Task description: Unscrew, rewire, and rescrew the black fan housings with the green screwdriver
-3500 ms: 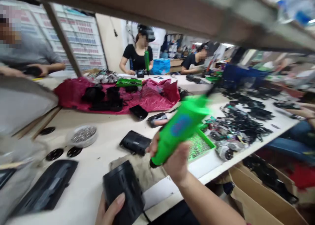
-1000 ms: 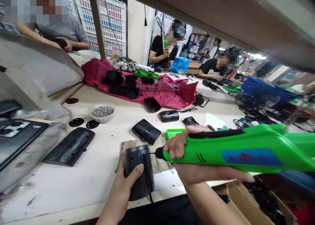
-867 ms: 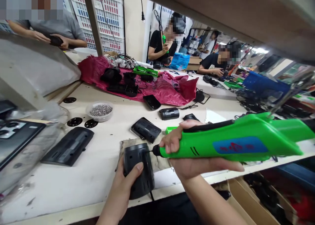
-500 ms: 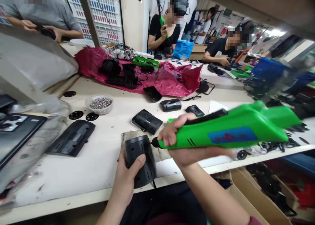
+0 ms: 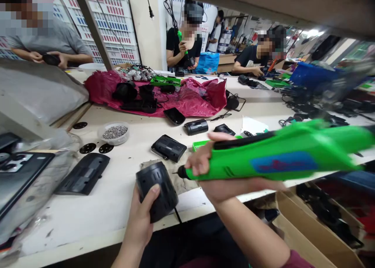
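My left hand [image 5: 143, 205] grips a black cylindrical plastic housing [image 5: 158, 192] with slots in its side, the thumb lying across it. A cable hangs below the housing over the table edge. In my right hand [image 5: 202, 162] is a green electric screwdriver [image 5: 234, 162] with a blue label, its fingers wrapped near the nose. The thin bit points left at the housing, with a small gap between them. Under both lies a worn, stained pad [image 5: 187, 178] on the white table [image 5: 96, 221]. A black curved shell [image 5: 169, 147] rests just behind the pad.
A clear tub of screws [image 5: 115, 133] stands at mid-left near several black discs [image 5: 88, 148]. Another black shell [image 5: 83, 174] lies at left. Behind are a pink plastic sheet [image 5: 199, 100] with black parts and several co-workers. Cardboard boxes [image 5: 304, 229] stand below the table at right.
The screwdriver's bit has come away from the housing's side. The housing has tilted and moved slightly left in my left hand. The whole view has shifted a little.
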Demonstrator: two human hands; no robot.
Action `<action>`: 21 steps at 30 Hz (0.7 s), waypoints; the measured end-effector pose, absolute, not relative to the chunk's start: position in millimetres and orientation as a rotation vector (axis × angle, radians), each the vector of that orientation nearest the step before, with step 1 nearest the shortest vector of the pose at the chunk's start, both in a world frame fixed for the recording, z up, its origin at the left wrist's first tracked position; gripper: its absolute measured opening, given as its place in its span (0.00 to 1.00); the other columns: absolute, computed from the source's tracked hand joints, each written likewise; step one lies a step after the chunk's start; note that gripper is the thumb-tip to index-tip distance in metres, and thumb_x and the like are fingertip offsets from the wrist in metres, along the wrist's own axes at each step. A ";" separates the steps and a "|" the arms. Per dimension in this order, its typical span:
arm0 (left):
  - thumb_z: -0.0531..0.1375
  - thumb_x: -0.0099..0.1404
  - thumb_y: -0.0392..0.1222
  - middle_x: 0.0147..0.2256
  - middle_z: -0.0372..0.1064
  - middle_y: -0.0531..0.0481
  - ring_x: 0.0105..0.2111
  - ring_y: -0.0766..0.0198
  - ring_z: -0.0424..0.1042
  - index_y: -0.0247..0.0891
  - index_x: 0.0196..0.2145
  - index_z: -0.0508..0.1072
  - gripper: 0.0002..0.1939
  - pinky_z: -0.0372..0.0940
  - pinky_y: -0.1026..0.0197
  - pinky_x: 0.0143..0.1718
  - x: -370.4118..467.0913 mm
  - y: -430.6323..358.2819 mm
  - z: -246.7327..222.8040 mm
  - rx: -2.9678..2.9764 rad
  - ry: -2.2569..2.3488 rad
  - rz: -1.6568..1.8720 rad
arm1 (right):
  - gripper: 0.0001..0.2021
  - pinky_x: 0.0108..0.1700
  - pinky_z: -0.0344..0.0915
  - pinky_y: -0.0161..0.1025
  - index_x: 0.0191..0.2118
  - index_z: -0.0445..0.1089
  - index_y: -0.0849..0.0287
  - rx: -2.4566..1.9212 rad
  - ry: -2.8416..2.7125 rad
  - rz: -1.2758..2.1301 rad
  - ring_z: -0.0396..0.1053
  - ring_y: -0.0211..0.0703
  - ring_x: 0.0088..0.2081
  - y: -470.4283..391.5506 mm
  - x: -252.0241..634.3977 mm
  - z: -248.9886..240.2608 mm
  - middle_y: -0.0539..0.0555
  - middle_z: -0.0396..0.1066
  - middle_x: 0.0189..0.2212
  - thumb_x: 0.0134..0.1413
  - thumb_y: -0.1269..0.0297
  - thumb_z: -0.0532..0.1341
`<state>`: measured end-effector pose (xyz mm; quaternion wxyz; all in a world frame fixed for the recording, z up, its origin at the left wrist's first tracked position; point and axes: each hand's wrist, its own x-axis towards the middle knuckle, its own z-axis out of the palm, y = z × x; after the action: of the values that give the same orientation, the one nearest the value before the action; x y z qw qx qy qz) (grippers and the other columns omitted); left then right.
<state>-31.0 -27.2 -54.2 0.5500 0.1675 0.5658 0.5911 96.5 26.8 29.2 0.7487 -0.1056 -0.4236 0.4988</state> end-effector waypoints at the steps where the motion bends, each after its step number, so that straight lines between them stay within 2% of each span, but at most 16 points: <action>1: 0.69 0.47 0.53 0.42 0.73 0.49 0.43 0.54 0.72 0.42 0.54 0.68 0.37 0.70 0.58 0.39 -31.6 -25.9 -55.2 0.382 1.343 1.411 | 0.36 0.23 0.68 0.38 0.40 0.75 0.56 -0.241 -0.934 1.114 0.62 0.38 0.16 19.4 102.4 33.1 0.47 0.66 0.15 0.42 0.26 0.56; 3: 0.69 0.47 0.53 0.42 0.73 0.49 0.42 0.55 0.73 0.42 0.53 0.69 0.35 0.70 0.59 0.38 -31.9 -24.1 -56.2 0.382 1.347 1.428 | 0.34 0.25 0.69 0.40 0.42 0.75 0.56 -0.263 -0.970 1.178 0.64 0.40 0.17 7.7 110.7 36.5 0.47 0.67 0.17 0.41 0.30 0.61; 6: 0.69 0.48 0.52 0.41 0.73 0.49 0.41 0.55 0.72 0.41 0.52 0.69 0.34 0.70 0.59 0.38 -30.8 -23.6 -56.1 0.403 1.336 1.433 | 0.34 0.25 0.69 0.41 0.42 0.75 0.56 -0.280 -1.007 1.206 0.64 0.40 0.17 1.0 111.5 32.5 0.47 0.66 0.16 0.40 0.30 0.62; 10: 0.70 0.46 0.53 0.41 0.73 0.49 0.42 0.54 0.72 0.40 0.53 0.68 0.37 0.70 0.57 0.39 -30.8 -23.9 -58.2 0.381 1.318 1.434 | 0.34 0.24 0.70 0.40 0.39 0.76 0.57 -0.282 -1.005 1.203 0.64 0.39 0.17 5.5 99.5 24.9 0.47 0.67 0.16 0.39 0.30 0.62; 14: 0.70 0.46 0.52 0.40 0.73 0.49 0.42 0.55 0.72 0.39 0.51 0.69 0.36 0.69 0.57 0.42 -31.6 -24.0 -61.2 0.364 1.295 1.463 | 0.33 0.24 0.70 0.39 0.33 0.76 0.57 -0.312 -0.973 1.243 0.65 0.39 0.16 13.5 90.1 17.1 0.47 0.67 0.15 0.34 0.29 0.64; 18: 0.70 0.48 0.52 0.39 0.72 0.50 0.41 0.57 0.71 0.39 0.49 0.69 0.32 0.69 0.59 0.40 -31.5 -23.8 -60.1 0.366 1.268 1.490 | 0.33 0.22 0.69 0.39 0.31 0.74 0.55 -0.291 -1.014 1.265 0.63 0.39 0.14 20.7 89.0 3.6 0.45 0.65 0.14 0.36 0.26 0.60; 21: 0.70 0.46 0.52 0.37 0.72 0.50 0.38 0.58 0.71 0.38 0.49 0.70 0.33 0.69 0.60 0.36 -31.5 -23.3 -57.8 0.378 1.269 1.462 | 0.34 0.21 0.69 0.40 0.34 0.74 0.55 -0.262 -1.068 1.249 0.63 0.39 0.15 19.6 95.6 -1.0 0.45 0.64 0.14 0.41 0.26 0.56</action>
<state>-31.5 -23.3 -57.8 0.5519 0.1600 0.5366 0.6180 95.6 19.6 -1.0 0.6733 -0.1165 -0.4747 0.5548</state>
